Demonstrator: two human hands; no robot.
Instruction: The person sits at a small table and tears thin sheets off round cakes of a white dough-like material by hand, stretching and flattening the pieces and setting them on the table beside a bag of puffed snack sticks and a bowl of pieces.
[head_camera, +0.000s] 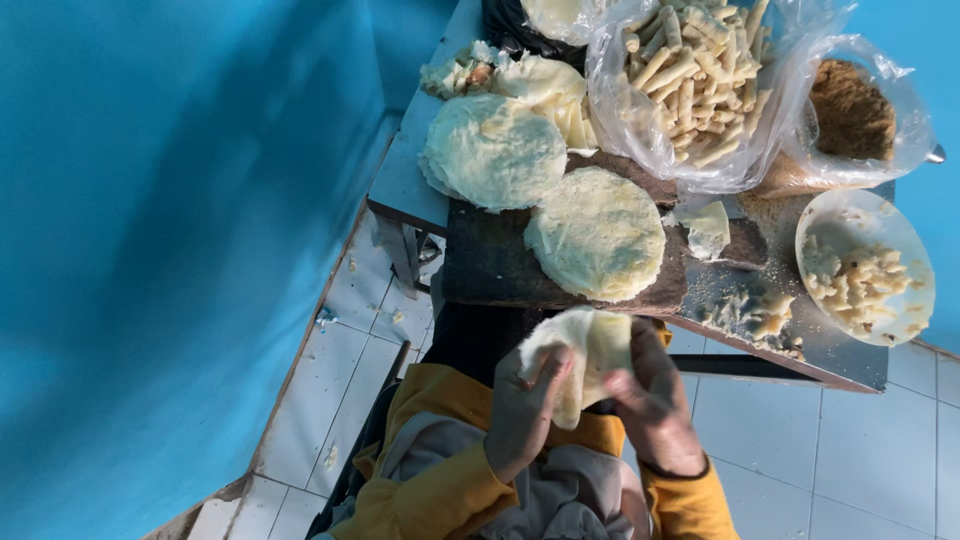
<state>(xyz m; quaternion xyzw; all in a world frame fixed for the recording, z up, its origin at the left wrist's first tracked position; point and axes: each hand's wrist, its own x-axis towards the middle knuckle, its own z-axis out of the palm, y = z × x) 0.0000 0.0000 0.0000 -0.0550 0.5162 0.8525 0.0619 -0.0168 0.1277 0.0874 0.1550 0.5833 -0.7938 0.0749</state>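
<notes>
My left hand and my right hand both grip a thin pale pastry sheet, folded between them just in front of the table's near edge. A round flat sheet lies on the dark wooden board right beyond my hands. A stack of similar round sheets sits further back to the left. My sleeves are yellow.
A clear plastic bag of several rolled pastry sticks stands at the back. A bag of brown crumbly filling is at the right, with a white plate of pale pieces below it. Blue wall at left, white tiled floor beneath.
</notes>
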